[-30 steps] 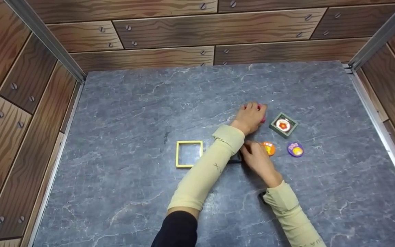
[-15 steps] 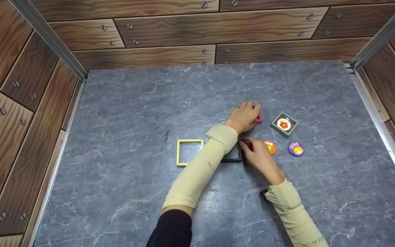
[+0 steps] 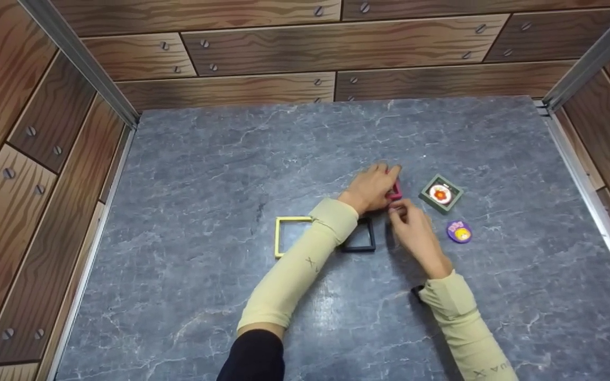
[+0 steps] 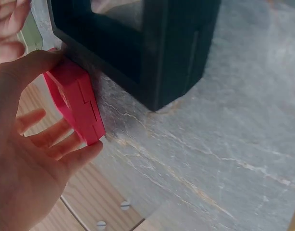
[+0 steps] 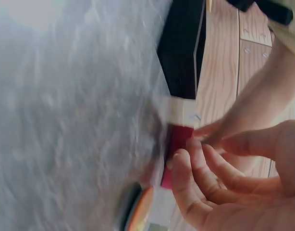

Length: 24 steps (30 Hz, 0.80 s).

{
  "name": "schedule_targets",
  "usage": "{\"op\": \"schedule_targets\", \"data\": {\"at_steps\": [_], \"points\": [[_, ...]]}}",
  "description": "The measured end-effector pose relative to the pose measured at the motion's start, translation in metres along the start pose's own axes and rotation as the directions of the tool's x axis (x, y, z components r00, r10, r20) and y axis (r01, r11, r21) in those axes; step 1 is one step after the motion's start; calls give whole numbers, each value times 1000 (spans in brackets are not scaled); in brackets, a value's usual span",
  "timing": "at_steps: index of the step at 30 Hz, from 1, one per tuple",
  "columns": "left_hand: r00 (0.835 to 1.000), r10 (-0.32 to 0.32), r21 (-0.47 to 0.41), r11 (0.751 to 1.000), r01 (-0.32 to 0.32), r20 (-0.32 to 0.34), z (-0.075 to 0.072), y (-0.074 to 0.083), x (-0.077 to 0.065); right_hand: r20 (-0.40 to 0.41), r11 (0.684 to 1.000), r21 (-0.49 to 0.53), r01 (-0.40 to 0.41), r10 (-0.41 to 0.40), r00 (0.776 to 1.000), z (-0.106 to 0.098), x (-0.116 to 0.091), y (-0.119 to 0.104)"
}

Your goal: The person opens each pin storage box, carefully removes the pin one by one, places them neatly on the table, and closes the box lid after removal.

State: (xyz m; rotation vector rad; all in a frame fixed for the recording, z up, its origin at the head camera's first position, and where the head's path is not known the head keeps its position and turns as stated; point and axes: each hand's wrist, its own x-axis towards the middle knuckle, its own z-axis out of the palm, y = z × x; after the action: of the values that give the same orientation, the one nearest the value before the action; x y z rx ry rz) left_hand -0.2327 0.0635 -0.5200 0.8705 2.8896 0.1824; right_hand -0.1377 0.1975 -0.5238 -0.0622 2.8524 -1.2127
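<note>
In the head view my left hand [image 3: 371, 188] grips a small pinkish-red square frame [image 3: 396, 190]. Up close in the left wrist view, its thumb lies on one side of the red frame [image 4: 78, 98] and the fingers on the other. My right hand [image 3: 413, 230] is just in front of that frame, fingers bent and holding nothing visible; whether the fingertips touch it, I cannot tell. A black square frame [image 3: 360, 249] stands nearer me, partly under the left forearm. An orange round badge [image 5: 140, 211] shows at the bottom of the right wrist view; my right hand hides it from the head camera.
Left of the black frame lies a yellow square frame [image 3: 277, 238], partly covered by the left sleeve. To the right are a green frame [image 3: 432, 203] with a flower badge inside and a purple round badge [image 3: 459, 233]. Wood-patterned walls [image 3: 257, 47] border the grey marbled tabletop [image 3: 204, 159].
My left hand has drawn the red frame towards me and slightly left. The right hand has left the black frame's side, moving right and up to the red frame, covering the orange badge.
</note>
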Motion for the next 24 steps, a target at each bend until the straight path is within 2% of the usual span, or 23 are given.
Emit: {"op": "schedule_targets", "data": {"at_steps": [4,8,15,20,24], "points": [[1000,8,-29,1000,-8,-11,3,0,-8,-44,1000,10,3,-3,999,-4,5,2],[998,42,-44,998,-44,-45,1,2,-14,-44,1000,4,2,-2,999,-9,10,4],[994,74,-45,996,-77,-75,-4,0,-26,37,999,-34,10,-9,999,-9,14,4],[990,109,-86,989,-116,-85,-5,-4,-34,44,999,-34,28,-26,999,-7,13,5],[987,127,-123,983,-138,-95,-7,-7,-41,59,1000,-8,11,-10,998,-8,12,3]]}}
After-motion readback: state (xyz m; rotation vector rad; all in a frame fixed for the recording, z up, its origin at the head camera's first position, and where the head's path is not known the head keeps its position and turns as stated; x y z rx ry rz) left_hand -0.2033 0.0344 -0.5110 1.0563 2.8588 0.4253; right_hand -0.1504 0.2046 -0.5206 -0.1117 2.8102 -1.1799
